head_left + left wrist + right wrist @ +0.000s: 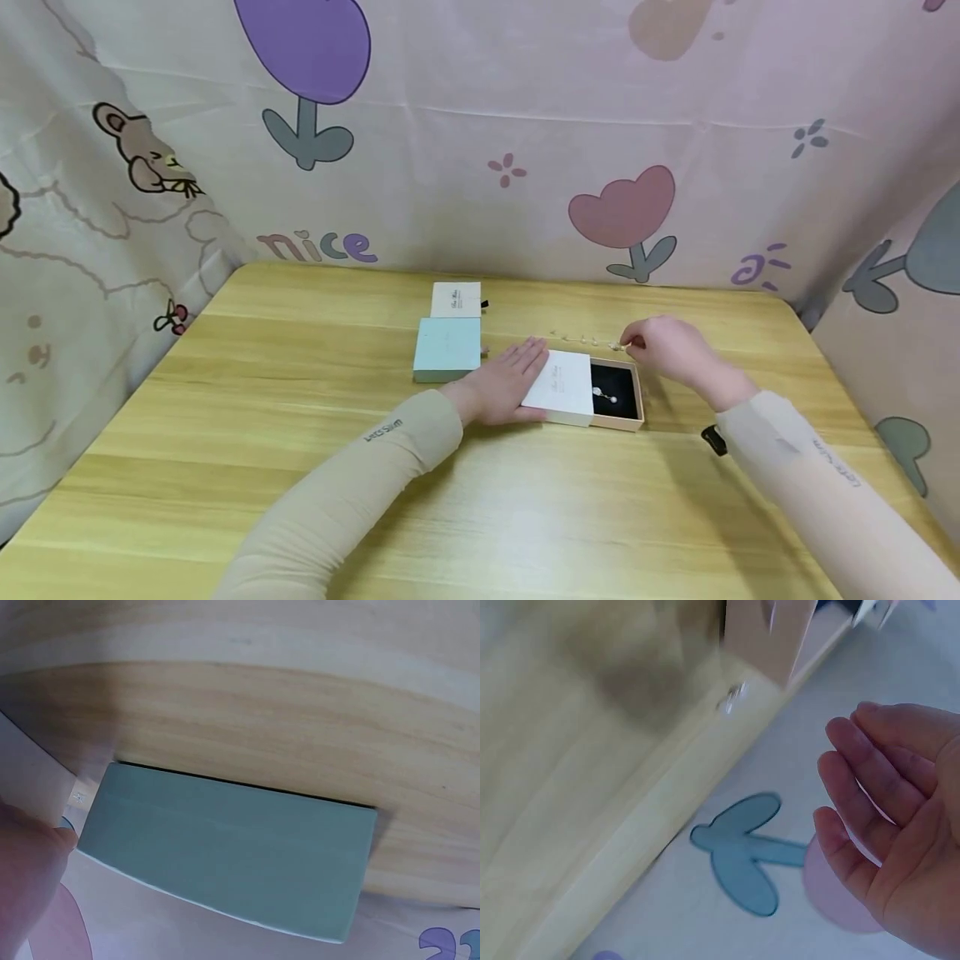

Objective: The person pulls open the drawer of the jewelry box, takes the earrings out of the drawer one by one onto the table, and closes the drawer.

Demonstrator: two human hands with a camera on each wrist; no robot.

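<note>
A white jewellery box sleeve lies on the table, its drawer slid partly out to the right. On the drawer's black lining sits a small jewellery piece with a pearl. My left hand rests with straight fingers against the sleeve's left end. Behind the box runs a row of tiny shiny jewellery, too small to tell if it is one chain. At its right end my right hand pinches a small jewellery piece between thumb and forefinger, mostly hidden. One shiny piece lies on the table in the right wrist view.
Left of my left hand is a closed pale blue box, with a smaller white box behind it. A patterned curtain hangs around the table's back and sides. Wooden tabletop extends in front.
</note>
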